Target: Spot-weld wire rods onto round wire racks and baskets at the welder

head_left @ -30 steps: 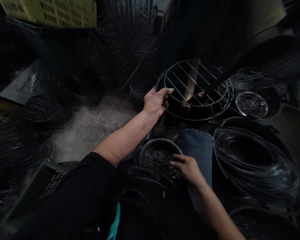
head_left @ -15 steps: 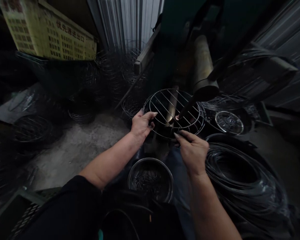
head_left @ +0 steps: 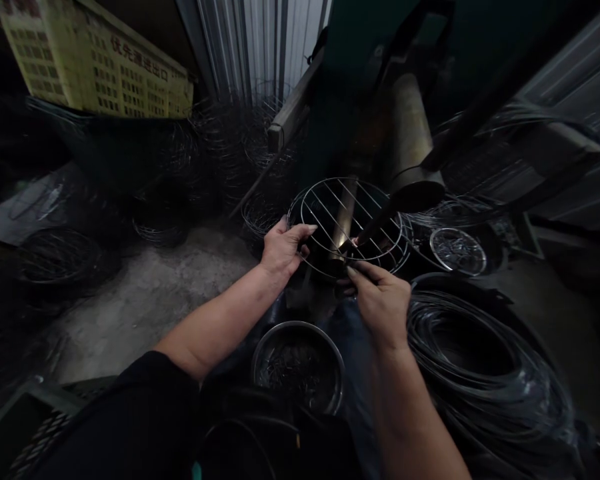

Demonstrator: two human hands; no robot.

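Between the hands, a round silver wire rack (head_left: pixel 350 180) is clasped at the rim by the left hand (head_left: pixel 283 250), the right hand (head_left: pixel 377 310) pinched at its near edge, short metal pieces (head_left: pixel 293 367) left in a round steel bowl (head_left: pixel 295 325) below.

The left hand (head_left: pixel 283 250) grips the rim of a tilted round wire rack (head_left: pixel 330 179), and the right hand (head_left: pixel 383 313) closes on its lower edge. Below them sits a steel bowl (head_left: pixel 300 328) of short wire pieces (head_left: pixel 285 370). A wire coil (head_left: pixel 485 393) lies at lower right, and wire baskets (head_left: pixel 160 227) stand on the concrete floor (head_left: pixel 145 307) at left.
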